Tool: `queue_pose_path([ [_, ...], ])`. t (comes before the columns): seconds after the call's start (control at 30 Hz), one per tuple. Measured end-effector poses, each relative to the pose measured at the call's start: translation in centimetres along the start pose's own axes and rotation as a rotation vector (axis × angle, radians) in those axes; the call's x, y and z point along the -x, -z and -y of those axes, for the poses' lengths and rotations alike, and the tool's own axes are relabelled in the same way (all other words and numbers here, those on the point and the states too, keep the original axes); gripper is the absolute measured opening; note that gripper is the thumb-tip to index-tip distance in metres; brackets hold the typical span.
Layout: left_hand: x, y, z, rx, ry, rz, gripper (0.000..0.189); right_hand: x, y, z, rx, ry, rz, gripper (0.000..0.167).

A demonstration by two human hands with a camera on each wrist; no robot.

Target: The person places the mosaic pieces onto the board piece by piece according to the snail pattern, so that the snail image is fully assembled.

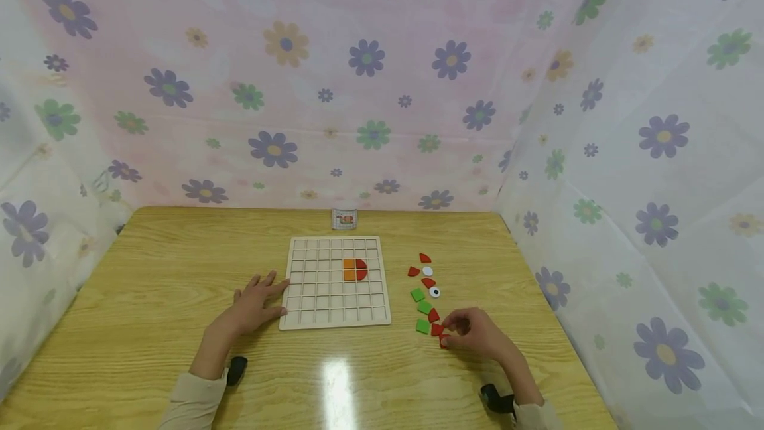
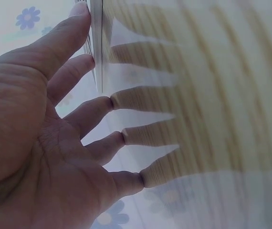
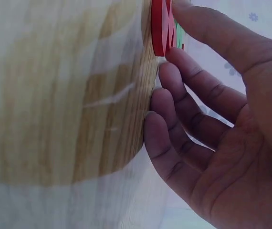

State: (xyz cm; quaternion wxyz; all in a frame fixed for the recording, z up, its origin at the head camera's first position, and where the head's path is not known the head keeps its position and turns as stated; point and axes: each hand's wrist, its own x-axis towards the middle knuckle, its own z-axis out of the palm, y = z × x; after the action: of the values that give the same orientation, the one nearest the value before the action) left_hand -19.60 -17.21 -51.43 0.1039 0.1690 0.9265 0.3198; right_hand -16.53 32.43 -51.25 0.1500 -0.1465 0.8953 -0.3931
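Note:
A wooden grid board [image 1: 334, 292] lies on the table, with two orange squares [image 1: 349, 269] and two rounded red pieces [image 1: 361, 269] set in its cells. My left hand [image 1: 253, 304] rests at the board's left edge, fingers spread; in the left wrist view the thumb touches the board's side [image 2: 97, 43]. To the right of the board, my right hand [image 1: 474, 332] pinches a red piece [image 1: 444, 341] at the near end of a scattered row. That red piece [image 3: 160, 28] shows by the thumb and index finger in the right wrist view, partly cut off.
The row holds several red pieces [image 1: 425, 258], three green squares [image 1: 417, 294], a plain white disc [image 1: 427, 271] and a white disc with a black dot [image 1: 434, 292]. A small picture card [image 1: 344, 219] lies behind the board. Flowered cloth [image 1: 322, 85] walls the table [image 1: 197, 244].

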Motion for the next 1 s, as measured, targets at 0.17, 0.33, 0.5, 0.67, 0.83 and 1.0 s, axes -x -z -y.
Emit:
queue_pose_path([
  [0.17,0.1,0.1,0.0,0.0,-0.011,-0.003,0.063,0.3,-0.2,0.0,-0.001,-0.015,0.007,0.027],
  [0.33,0.2,0.2,-0.1,0.024,-0.008,0.004,0.063,0.4,-0.4,-0.2,0.003,0.001,-0.03,0.025],
  [0.5,0.2,0.1,0.0,0.044,-0.005,0.009,0.064,0.5,-0.5,-0.1,0.041,-0.028,-0.103,0.021],
  [0.67,0.2,0.1,0.1,0.044,-0.009,0.006,0.063,0.4,-0.5,0.2,0.064,-0.07,-0.124,0.016],
  [0.83,0.2,0.1,0.2,0.035,-0.009,0.01,0.062,0.3,-0.7,0.5,0.094,-0.1,-0.126,0.014],
  [1.0,0.2,0.2,0.0,0.028,-0.011,0.008,0.062,0.2,-1.1,1.0,0.14,-0.117,-0.181,0.013],
])
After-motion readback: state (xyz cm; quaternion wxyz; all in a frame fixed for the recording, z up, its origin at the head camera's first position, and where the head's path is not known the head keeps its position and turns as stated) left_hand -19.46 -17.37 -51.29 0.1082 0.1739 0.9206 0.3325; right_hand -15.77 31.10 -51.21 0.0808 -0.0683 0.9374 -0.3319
